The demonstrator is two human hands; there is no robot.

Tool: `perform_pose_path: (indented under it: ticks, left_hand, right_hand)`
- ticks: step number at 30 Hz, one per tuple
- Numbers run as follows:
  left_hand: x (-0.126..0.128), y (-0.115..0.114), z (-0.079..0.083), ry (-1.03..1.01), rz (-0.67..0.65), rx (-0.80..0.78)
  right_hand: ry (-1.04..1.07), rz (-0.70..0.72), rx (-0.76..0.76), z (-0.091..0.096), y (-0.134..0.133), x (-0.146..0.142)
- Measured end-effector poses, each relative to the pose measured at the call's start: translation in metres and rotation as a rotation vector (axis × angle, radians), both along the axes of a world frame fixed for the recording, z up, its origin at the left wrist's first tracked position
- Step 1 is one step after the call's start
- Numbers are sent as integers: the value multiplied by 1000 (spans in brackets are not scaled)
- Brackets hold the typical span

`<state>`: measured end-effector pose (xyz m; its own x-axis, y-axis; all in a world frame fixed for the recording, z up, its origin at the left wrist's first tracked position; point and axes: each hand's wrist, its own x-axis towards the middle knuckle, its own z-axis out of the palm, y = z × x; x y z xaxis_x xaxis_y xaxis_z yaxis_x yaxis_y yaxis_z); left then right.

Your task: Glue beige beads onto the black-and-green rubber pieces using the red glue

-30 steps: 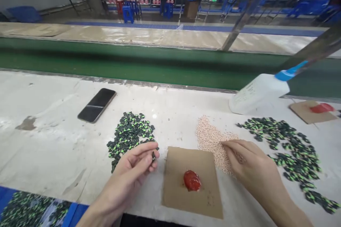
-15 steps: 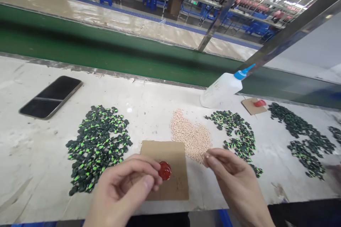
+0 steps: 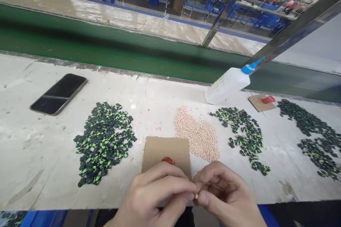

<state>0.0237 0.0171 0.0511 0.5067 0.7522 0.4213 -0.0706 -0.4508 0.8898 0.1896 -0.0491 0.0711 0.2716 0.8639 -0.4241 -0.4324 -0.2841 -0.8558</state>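
Note:
My left hand [image 3: 160, 193] and my right hand [image 3: 223, 191] meet fingertip to fingertip at the table's front edge. A tiny beige bead [image 3: 196, 196] shows between them, pinched by my right thumb and finger. My left fingers are pinched together too; what they hold, if anything, is hidden. Behind my left hand lies a cardboard square [image 3: 166, 144] bearing a shallow red dish [image 3: 168, 160], now mostly covered. Just beyond my right hand spreads a heap of beige beads [image 3: 199, 136]. Small dark green pieces with bright green marks form a pile [image 3: 105, 142] on the left.
More dark green pieces [image 3: 243, 134] lie right of the beads, with another pile [image 3: 306, 117] farther right. A white bottle with blue nozzle [image 3: 226, 87] stands behind. A red cap [image 3: 268, 99] rests on small cardboard [image 3: 257, 103]. A phone [image 3: 60, 94] lies far left.
My right hand has moved left and toward me, away from the beads. My left hand has moved right to meet it, covering more of the cardboard and the red dish.

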Motion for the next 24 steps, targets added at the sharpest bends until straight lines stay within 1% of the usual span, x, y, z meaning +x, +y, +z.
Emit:
perform_pose_path:
  ticks: [5,8,11,14,17,19,22,24]
  left_hand:
    - [-1,4,6,-9,-63,-98]
    - [-1,3,4,-1,-71,-121]
    - [-2,1,0,-13,-55,-110]
    - [-2,-4,-2,12,-21,-109]
    - [-1,-11,-6,21,52,-139]
    - [0,-16,-9,10,98,-150]
    - [0,-21,-13,15,136,-137]
    - [0,-22,-14,29,153,-135]
  right_hand:
    - [14,44,25,-1,2,1]
    - [26,58,25,0,4,0]
    - [-9,64,22,-2,3,-1]
    - [-64,53,64,-11,0,-3]
    - [-95,40,146,-23,-3,-6]
    - [-87,52,166,-28,-4,-8]
    - [-90,51,173,-32,-3,-9]
    - [-150,51,218,-32,-2,-8]
